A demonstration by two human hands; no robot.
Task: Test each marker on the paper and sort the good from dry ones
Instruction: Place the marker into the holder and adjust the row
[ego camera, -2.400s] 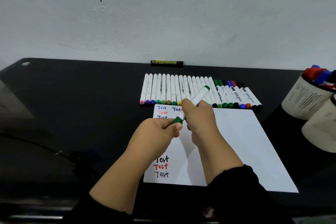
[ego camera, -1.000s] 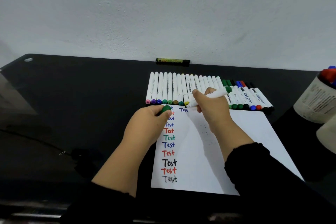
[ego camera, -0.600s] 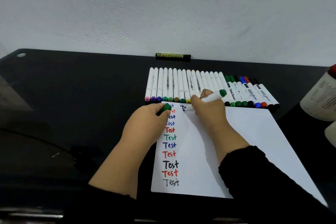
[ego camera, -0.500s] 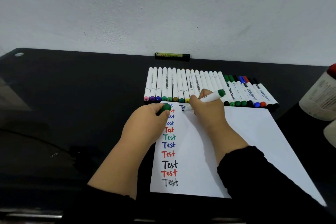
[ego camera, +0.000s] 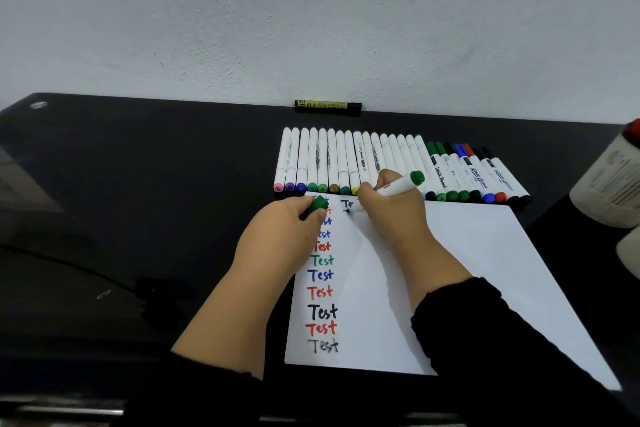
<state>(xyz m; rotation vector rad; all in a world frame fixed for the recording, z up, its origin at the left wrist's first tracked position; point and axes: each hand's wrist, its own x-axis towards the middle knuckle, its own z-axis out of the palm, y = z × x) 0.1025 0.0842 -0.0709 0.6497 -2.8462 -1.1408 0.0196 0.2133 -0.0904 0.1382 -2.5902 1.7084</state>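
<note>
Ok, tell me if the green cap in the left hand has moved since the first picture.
Yes. The green cap went from mid-sheet up to the paper's top-left corner, nearer the marker row.

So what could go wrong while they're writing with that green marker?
The right hand could drag across the fresh "Test" words and smear them. The green cap pinched in the left hand might slip and roll off the black table. The green marker could nudge the row of markers behind it.
</note>
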